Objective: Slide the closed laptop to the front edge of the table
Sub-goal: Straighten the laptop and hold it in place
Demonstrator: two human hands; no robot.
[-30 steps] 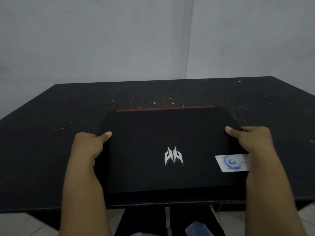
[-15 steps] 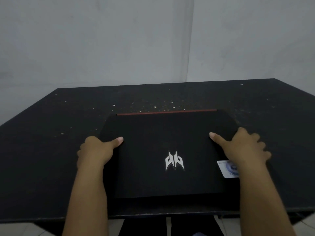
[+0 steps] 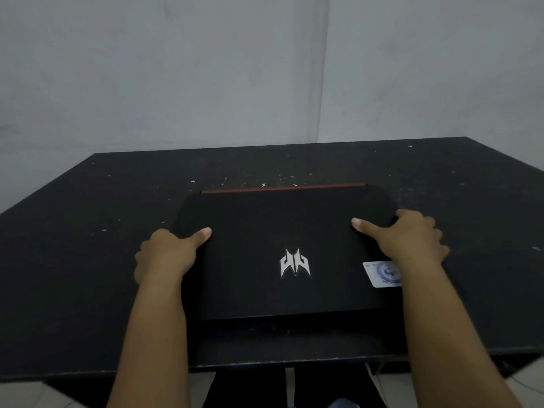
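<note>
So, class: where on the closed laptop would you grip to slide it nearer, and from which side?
Grip the laptop by its two short side edges, coming in from left and right, thumbs on the lid, as the left hand and right hand do. It lies flat, so that probably keeps it square.

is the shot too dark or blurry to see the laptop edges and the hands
Head view: dim, flat light, so the black laptop nearly merges with the black table; its front edge is faint. The right hand fingers are motion-blurred, the left hand slightly soft. Wide-angle bending skews the table edges.
</note>
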